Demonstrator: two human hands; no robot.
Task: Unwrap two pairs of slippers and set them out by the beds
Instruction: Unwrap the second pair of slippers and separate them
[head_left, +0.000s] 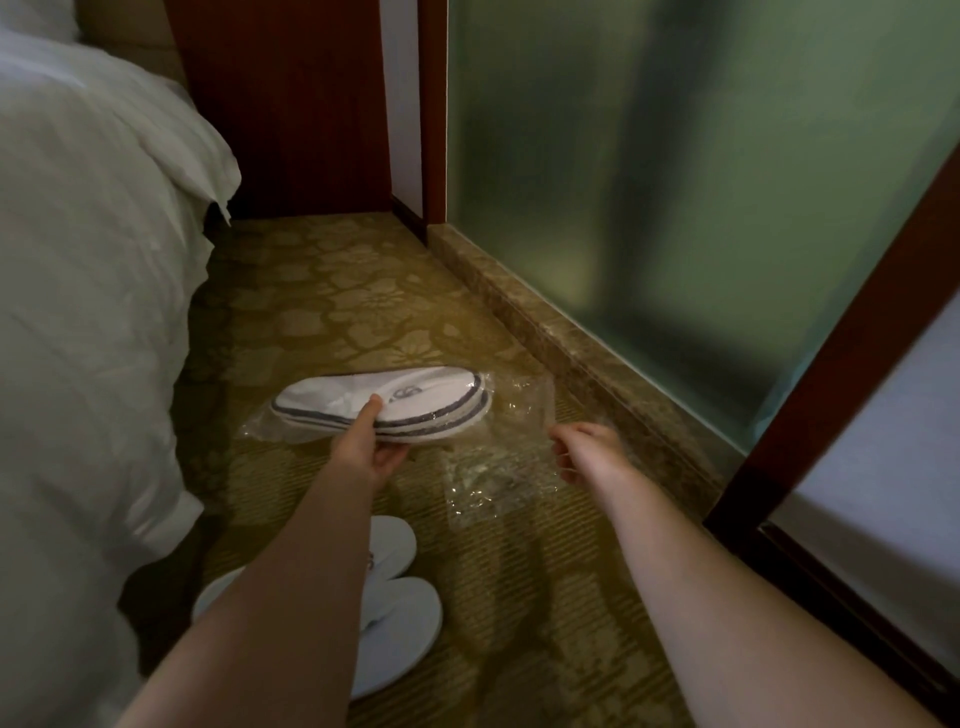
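Note:
My left hand (370, 448) grips a stacked pair of white slippers (410, 402) with grey trim, held flat above the carpet and still inside a clear plastic wrapper (524, 402). My right hand (584, 451) pinches the wrapper's loose right end. A second clear wrapper (493, 491), crumpled, lies on the carpet below my right hand. Another pair of white slippers (395, 623) sits unwrapped on the floor by the bed, partly hidden under my left forearm.
A bed with white bedding (88, 312) fills the left side. A dark wooden nightstand (291, 114) stands at the far end. A frosted glass wall (675, 182) on a stone sill (561, 338) runs along the right, with a wooden door frame (841, 395).

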